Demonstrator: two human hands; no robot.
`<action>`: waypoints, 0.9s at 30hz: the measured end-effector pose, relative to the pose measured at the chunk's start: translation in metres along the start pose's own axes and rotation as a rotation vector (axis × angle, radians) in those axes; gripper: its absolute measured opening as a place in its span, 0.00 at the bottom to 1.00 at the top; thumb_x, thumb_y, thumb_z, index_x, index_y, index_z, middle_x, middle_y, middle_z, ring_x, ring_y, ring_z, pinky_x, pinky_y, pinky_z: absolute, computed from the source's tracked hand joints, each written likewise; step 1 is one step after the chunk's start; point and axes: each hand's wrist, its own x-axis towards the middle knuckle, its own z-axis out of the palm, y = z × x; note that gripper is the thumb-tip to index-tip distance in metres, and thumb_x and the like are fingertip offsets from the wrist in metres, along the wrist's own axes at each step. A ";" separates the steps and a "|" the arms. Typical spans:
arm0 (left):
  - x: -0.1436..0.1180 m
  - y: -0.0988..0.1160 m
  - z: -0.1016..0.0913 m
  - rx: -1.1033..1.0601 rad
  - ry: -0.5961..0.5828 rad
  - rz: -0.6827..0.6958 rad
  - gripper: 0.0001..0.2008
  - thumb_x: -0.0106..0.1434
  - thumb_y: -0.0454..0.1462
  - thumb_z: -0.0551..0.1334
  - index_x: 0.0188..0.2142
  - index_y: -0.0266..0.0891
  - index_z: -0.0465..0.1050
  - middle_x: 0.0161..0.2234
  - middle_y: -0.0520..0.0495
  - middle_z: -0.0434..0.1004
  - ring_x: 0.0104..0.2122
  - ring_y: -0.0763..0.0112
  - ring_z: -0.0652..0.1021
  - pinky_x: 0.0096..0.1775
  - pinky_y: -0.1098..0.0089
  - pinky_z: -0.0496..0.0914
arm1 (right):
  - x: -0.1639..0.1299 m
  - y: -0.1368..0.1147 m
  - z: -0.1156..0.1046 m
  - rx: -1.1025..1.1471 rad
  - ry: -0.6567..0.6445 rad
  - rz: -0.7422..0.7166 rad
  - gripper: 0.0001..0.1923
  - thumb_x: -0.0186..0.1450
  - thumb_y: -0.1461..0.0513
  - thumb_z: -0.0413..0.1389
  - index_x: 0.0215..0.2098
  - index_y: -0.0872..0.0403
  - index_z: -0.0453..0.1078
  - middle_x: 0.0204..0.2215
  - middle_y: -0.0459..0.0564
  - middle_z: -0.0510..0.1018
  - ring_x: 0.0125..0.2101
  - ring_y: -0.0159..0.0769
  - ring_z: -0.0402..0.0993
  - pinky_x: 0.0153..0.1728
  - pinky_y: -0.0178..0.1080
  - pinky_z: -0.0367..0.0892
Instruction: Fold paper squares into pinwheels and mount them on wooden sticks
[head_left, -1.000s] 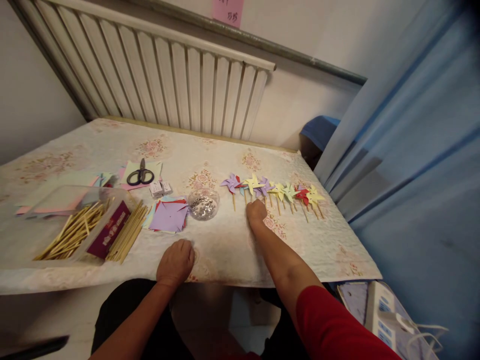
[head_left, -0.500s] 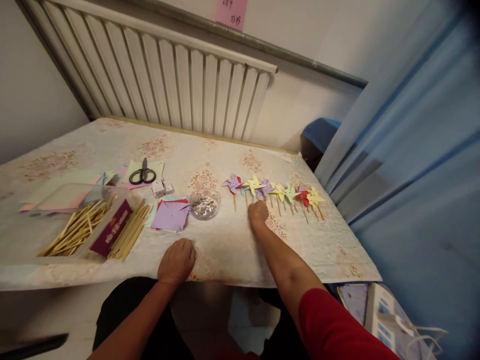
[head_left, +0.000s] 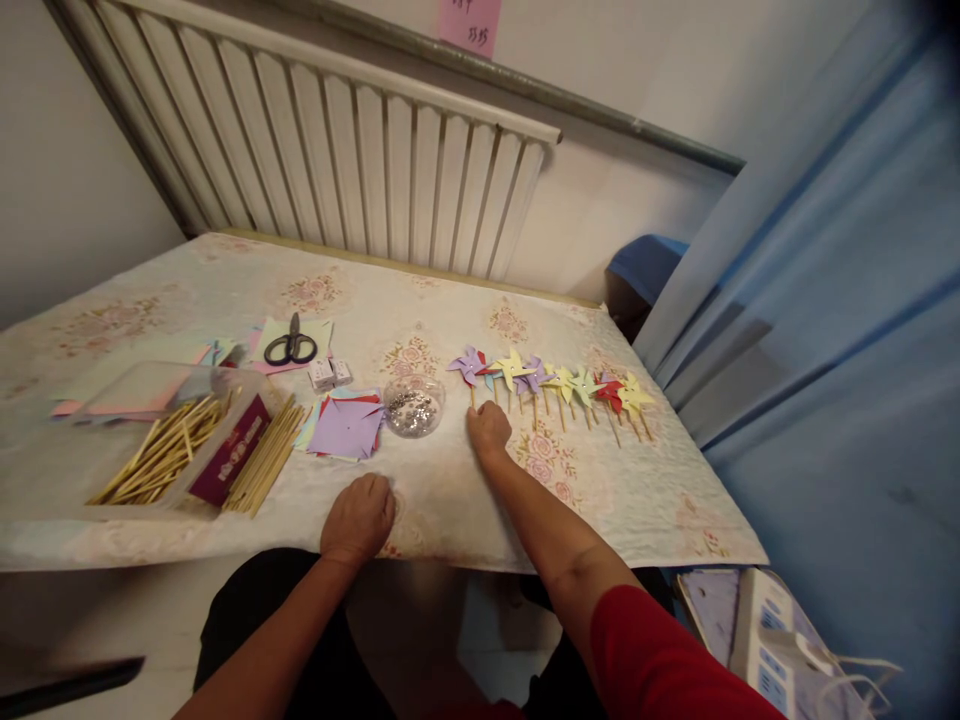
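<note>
My right hand (head_left: 489, 430) is closed at the lower end of the stick of the leftmost purple pinwheel (head_left: 470, 366), its fingertips pinching it. To the right of that one lie several more paper pinwheels in a row, among them a pale yellow pinwheel (head_left: 513, 370), a green one (head_left: 584, 387) and a red one (head_left: 611, 393). My left hand (head_left: 358, 518) rests on the table near its front edge, fingers curled in, and nothing shows in it. Ahead of it are a stack of cut paper squares (head_left: 346, 428) and a round clear dish of small metal pieces (head_left: 413, 410).
At the left, a clear plastic box (head_left: 225, 455) holds wooden sticks, with a bundle of sticks (head_left: 264, 460) beside it. Scissors (head_left: 291, 345) lie on coloured paper behind two small white boxes (head_left: 330, 374). A power strip (head_left: 769, 640) sits low right, beneath a blue curtain (head_left: 795, 300).
My right hand has moved left along the row, from the middle sticks to the stick of the leftmost purple pinwheel. My left hand stays where it was. The view has shifted slightly.
</note>
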 end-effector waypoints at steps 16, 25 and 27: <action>-0.002 0.000 0.004 -0.069 0.058 -0.010 0.09 0.67 0.34 0.53 0.32 0.39 0.69 0.33 0.42 0.71 0.36 0.60 0.71 0.40 0.62 0.62 | 0.024 -0.022 0.001 -0.079 -0.051 0.034 0.14 0.69 0.58 0.50 0.47 0.58 0.71 0.44 0.61 0.79 0.45 0.45 0.78 0.42 0.41 0.69; -0.001 0.000 0.001 -0.052 0.001 -0.021 0.10 0.67 0.35 0.51 0.34 0.38 0.70 0.34 0.42 0.72 0.37 0.60 0.71 0.41 0.61 0.62 | 0.019 -0.022 -0.002 -0.084 -0.057 0.015 0.13 0.68 0.61 0.49 0.46 0.57 0.72 0.42 0.61 0.80 0.45 0.45 0.78 0.41 0.40 0.69; -0.001 0.001 -0.001 -0.061 -0.002 -0.026 0.10 0.67 0.35 0.51 0.33 0.38 0.70 0.34 0.41 0.72 0.37 0.60 0.71 0.41 0.61 0.62 | 0.018 -0.021 -0.002 -0.087 -0.050 0.004 0.14 0.68 0.61 0.49 0.46 0.57 0.72 0.42 0.60 0.80 0.45 0.44 0.78 0.41 0.40 0.69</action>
